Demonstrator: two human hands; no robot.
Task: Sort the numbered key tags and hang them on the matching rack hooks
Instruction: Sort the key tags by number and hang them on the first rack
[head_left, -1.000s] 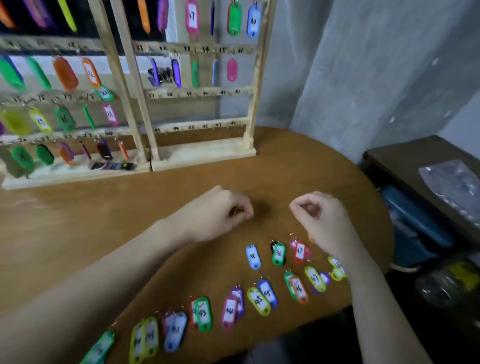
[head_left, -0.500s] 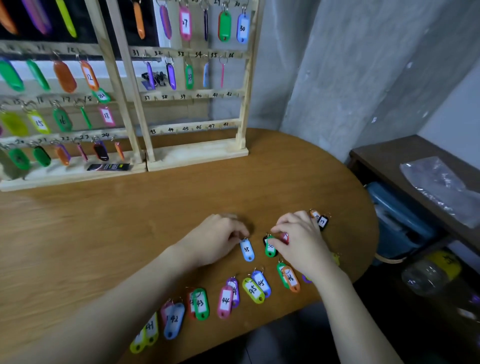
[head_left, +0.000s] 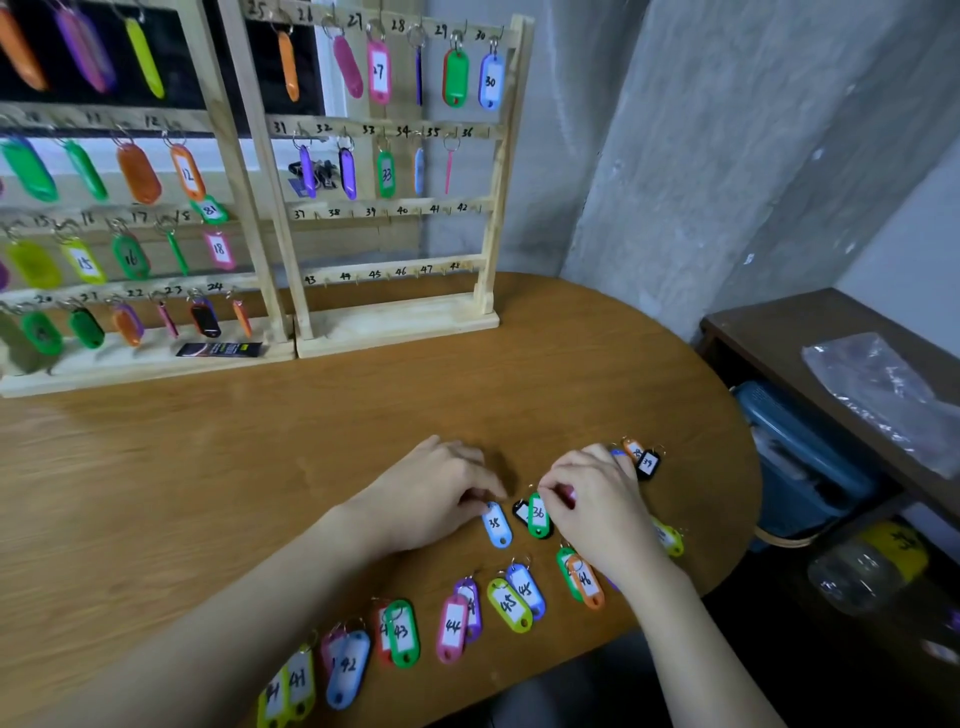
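- Head view: the left hand pinches the top of the blue tag 35 at lower centre of the frame, flat on the desk.
- Right hand curls its fingers at the ring of the green tag 36, which overlaps a black tag; both may lift together.
- Hook 36 on the rack, upper centre, is bare; hook 35 already carries a pink tag, so 35 could be misplaced.
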